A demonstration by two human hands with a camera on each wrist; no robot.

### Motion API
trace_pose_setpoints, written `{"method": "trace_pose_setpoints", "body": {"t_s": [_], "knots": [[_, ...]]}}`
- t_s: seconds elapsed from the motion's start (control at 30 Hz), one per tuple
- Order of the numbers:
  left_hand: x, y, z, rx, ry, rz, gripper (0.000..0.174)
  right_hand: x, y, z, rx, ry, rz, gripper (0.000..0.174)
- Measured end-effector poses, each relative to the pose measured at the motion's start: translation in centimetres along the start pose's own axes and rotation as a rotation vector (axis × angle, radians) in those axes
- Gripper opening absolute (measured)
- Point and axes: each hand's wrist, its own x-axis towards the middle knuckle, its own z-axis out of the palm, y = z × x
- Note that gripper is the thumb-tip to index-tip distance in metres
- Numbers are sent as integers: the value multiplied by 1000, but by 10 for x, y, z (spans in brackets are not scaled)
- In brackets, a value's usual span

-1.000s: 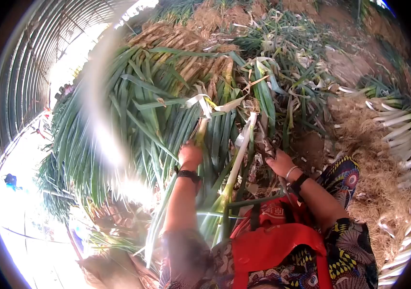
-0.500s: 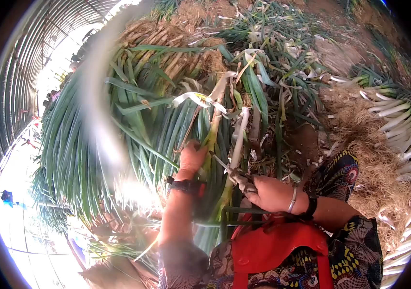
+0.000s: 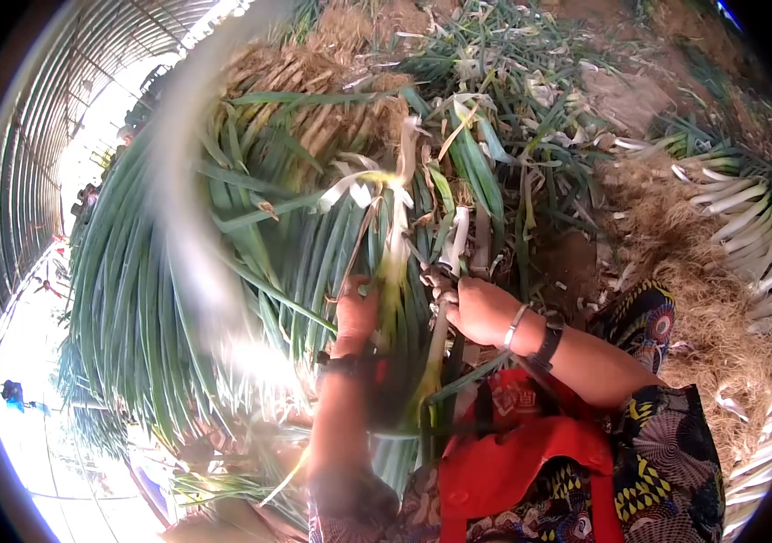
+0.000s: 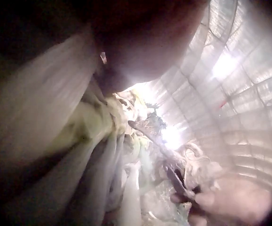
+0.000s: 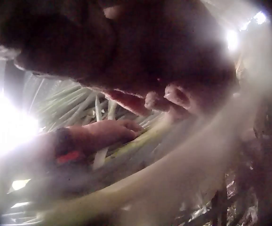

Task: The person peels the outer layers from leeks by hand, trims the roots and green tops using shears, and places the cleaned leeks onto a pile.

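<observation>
My left hand grips the leafy part of a large green onion, its pale stem pointing away from me and loose white outer leaves hanging from it. Beside that stem, my right hand holds a thin tool with a lumpy, wrapped-looking handle. In the left wrist view the tool's narrow shaft reaches toward the onion stems. A second pale stalk runs below the right hand toward the lap. Dark blur covers much of both wrist views.
A big heap of green onions lies to the left, roots at its far side. Stripped leaves litter the ground ahead. Cleaned white onions with tangled roots line the right. A red apron covers the lap.
My right hand has come leftward with the tool, up close to the onion in my left hand. That onion's stem now stands straighter, and the left hand has stayed nearly in place.
</observation>
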Motion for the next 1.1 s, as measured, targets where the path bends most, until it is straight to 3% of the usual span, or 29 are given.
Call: {"method": "trace_pose_setpoints", "body": {"t_s": [0.07, 0.1, 0.13, 0.2, 0.37, 0.47, 0.57, 0.67, 0.73, 0.8, 0.87, 1.0, 1.03, 1.1], "knots": [[-2, 11, -3, 13, -38, -56, 29, 26, 26, 20, 70, 145, -103, 27], [-4, 26, -9, 14, -99, -140, 29, 32, 20, 6, -52, 106, -45, 27], [-4, 26, -8, 28, -93, -113, 29, 54, 26, 14, 103, 129, -56, 27], [-5, 24, -7, 57, -80, -57, 29, 64, 19, -1, -118, 60, 114, 29], [-2, 30, -9, 47, -131, -197, 30, 81, -4, -19, -69, 140, 196, 30], [2, 7, 0, 215, 16, 71, 30, 79, 1, -8, 10, 156, 223, 29], [-3, 43, -16, 458, 262, 384, 31, 43, -12, -16, -34, 10, 216, 34], [1, 35, -2, 426, 23, 429, 30, 48, -4, -7, -130, 0, 197, 32], [3, 25, 13, 566, -52, 354, 32, 72, -5, -16, -128, -13, 186, 29], [1, 40, 20, 676, -26, 281, 35, 99, -10, -32, 13, 144, 142, 24], [-1, 38, 25, 716, -32, 225, 39, 175, 54, -2, -65, 278, 94, 26], [13, 31, 35, 725, -118, 10, 43, 150, 20, -21, -39, 131, 280, 29], [20, 33, 37, 702, -133, -61, 45, 132, 13, -25, -74, 98, 232, 27], [32, 62, 13, 637, -336, -159, 40, 91, -8, -39, -133, 34, 133, 26]]}}
